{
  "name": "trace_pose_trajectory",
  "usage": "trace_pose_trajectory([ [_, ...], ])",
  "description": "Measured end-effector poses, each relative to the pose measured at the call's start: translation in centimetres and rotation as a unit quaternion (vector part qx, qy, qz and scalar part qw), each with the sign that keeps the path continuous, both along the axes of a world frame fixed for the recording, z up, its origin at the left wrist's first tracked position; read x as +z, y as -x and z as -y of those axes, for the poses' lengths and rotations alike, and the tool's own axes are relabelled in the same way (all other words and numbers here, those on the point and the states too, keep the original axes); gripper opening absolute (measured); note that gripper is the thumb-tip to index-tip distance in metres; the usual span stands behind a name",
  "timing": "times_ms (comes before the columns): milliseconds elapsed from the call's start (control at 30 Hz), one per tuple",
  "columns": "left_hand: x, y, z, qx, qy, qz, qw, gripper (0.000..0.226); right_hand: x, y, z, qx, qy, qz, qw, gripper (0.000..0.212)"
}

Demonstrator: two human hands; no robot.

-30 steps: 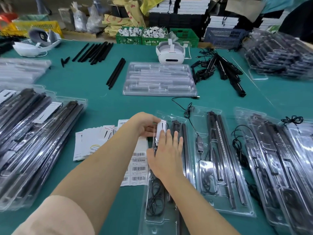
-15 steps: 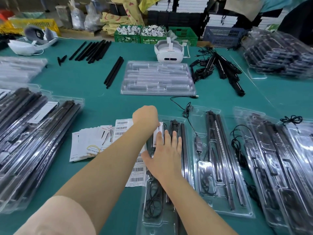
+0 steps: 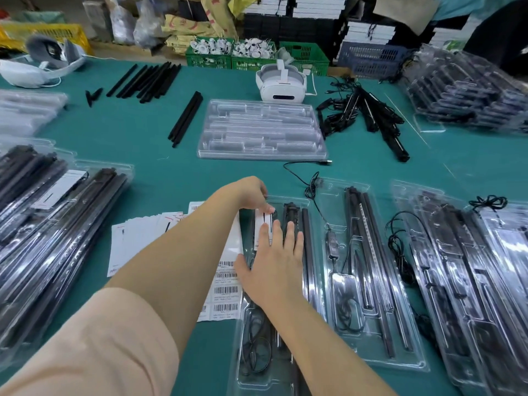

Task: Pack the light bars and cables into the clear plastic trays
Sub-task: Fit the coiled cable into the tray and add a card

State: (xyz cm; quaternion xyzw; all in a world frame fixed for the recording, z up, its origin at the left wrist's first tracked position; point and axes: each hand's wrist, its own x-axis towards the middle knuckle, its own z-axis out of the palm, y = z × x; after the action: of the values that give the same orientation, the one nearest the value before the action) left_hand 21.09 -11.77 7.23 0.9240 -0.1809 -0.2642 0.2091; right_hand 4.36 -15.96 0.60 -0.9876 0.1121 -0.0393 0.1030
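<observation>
While right hand presses tray, left hand seemingly pinches card.

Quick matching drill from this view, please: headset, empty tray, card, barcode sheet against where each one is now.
Things:
1. headset
2. empty tray
3. card
4. barcode sheet

Places:
A. on the cloth, partly under the left arm
B. at the table's far edge, before the green crates
C. mid-table, just nearer than the headset
D. on the near tray, under both hands

Pairs: 1-B, 2-C, 3-D, 4-A
</observation>
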Motion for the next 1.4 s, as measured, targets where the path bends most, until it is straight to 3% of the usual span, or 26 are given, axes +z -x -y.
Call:
trace_pose_trajectory([
  [200,0.2,-0.7,1.0,-0.024,-0.075,0.007,0.997,0.056,-0.2,-0.1,0.1,-0.002,-0.018,0.002,1.0,0.089],
  [367,0.9,-0.7,1.9,-0.049,-0.114,0.026,0.992,0.029,-0.2,-0.1,0.1,0.007,-0.016,-0.002,1.0,0.089],
  [600,1.0,-1.7,1.3,-0.041,-0.1,-0.032,0.994,0.031,0.0,-0.3,-0.2,0.009,-0.004,-0.016,1.0,0.092],
  [700,1.0,-2.4,1.3,-0.025,-0.09,-0.059,0.994,0.022,-0.1,-0.3,-0.2,0.004,-0.011,-0.005,1.0,0.092],
  [933,0.6,-3.8,1.5,0.01,-0.062,-0.165,0.984,0.021,0.1,-0.1,-0.3,-0.003,-0.012,0.009,1.0,0.089],
  [1400,0.1,-4.2,1.4,0.062,-0.02,-0.171,0.983,0.018,0.8,-0.4,0.0,0.011,-0.014,-0.018,1.0,0.088],
])
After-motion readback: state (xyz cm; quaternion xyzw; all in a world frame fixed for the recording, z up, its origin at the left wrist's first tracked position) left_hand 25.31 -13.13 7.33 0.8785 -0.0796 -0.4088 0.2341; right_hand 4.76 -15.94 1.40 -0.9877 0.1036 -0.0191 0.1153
